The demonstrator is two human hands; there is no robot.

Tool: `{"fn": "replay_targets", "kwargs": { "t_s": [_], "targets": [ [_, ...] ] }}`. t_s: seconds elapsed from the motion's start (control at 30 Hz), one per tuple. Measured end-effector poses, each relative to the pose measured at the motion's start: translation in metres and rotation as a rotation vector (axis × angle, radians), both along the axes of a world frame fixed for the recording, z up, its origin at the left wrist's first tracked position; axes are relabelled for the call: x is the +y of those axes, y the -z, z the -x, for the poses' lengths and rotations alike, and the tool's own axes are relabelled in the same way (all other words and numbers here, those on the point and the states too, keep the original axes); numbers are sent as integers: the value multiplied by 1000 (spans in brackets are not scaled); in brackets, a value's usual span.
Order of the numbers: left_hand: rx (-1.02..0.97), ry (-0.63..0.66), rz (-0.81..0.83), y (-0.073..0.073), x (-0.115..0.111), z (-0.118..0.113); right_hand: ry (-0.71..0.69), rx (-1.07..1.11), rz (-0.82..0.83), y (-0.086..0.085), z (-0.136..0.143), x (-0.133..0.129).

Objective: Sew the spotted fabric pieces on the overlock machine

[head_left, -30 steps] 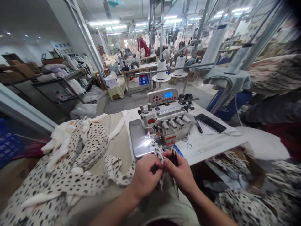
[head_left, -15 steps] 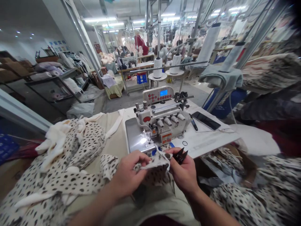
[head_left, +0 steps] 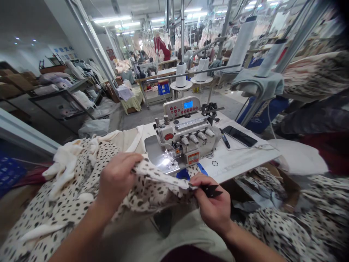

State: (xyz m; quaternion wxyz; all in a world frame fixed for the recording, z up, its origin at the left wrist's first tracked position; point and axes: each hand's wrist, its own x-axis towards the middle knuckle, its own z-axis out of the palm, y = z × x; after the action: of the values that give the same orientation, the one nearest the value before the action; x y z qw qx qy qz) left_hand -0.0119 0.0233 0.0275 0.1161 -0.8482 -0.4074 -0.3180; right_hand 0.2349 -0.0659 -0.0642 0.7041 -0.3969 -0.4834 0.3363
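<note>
A white fabric piece with black spots [head_left: 155, 182] is stretched between my two hands in front of the sewing machine. My left hand [head_left: 118, 178] grips its upper left end with closed fingers. At the other end, my right hand [head_left: 214, 200] pinches the edge between thumb and forefinger. The same right hand also holds dark thread snips [head_left: 211, 190], their pointed blades sticking out to the right. Just beyond the cloth stands the white overlock sewing machine [head_left: 188, 136], with a lit blue display. A spotted scrap [head_left: 193, 170] lies by its front, near a blue part.
More spotted fabric [head_left: 73, 193] is heaped at the left. On the white tabletop [head_left: 231, 163] are a phone [head_left: 240, 136], a dark pen-like tool [head_left: 225, 140] and a black ring [head_left: 215, 163]. Spotted cloth [head_left: 280, 225] fills the lower right. Thread cones [head_left: 181, 75] stand behind the machine.
My left hand has moved left and up, drawing the bunched spotted fabric out into a long stretched edge. The right hand stays nearly in place, with the snips now pointing more to the right.
</note>
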Motion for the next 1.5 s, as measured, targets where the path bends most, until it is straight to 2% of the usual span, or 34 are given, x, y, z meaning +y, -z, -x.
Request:
{"fn": "replay_targets", "kwargs": {
  "t_s": [0.07, 0.17, 0.3, 0.4, 0.47, 0.57, 0.63, 0.73, 0.83, 0.93, 1.07, 1.2, 1.27, 1.37, 1.43, 1.5],
  "targets": [
    [53, -88, 25, -12, 19, 12, 22, -8, 110, 1, -3, -3],
    [249, -202, -27, -35, 50, 26, 13, -29, 326, 9, -8, -7],
    [460, -256, -89, -69, 85, 32, -81, 1, 545, 34, -12, -18],
    [420, -285, -139, -82, 107, 30, -144, 24, 630, 54, -9, -33],
    [256, -324, -185, -76, 121, 25, -151, 66, 667, 65, -5, -45],
    [43, -304, -150, -44, 133, 11, -166, 131, 678, 77, -1, -63],
    [45, -207, -64, -14, 134, -1, -215, 85, 668, 82, -3, -71],
    [102, -37, 71, 27, 123, -14, -271, -119, 580, 83, -13, -72],
    [129, 98, 174, 50, 104, -18, -268, -291, 436, 74, -26, -54],
    [130, 169, 206, 56, 80, -18, -253, -356, 331, 60, -28, -24],
    [116, 246, 249, 57, 38, -21, -240, -332, 316, 44, -6, 15],
    [88, 351, 326, 58, -6, -28, -350, -188, 344, 37, 23, 37],
    [111, 443, 380, 54, -19, -27, -396, -75, 346, 37, 31, 42],
    [88, 571, 473, 45, -14, -21, -451, 31, 383, 40, 31, 44],
    [-11, 494, 458, 41, 5, -18, -503, -7, 399, 41, 23, 44],
    [-36, 309, 386, 41, 30, -18, -585, -117, 392, 42, 14, 44]
  ]
}}
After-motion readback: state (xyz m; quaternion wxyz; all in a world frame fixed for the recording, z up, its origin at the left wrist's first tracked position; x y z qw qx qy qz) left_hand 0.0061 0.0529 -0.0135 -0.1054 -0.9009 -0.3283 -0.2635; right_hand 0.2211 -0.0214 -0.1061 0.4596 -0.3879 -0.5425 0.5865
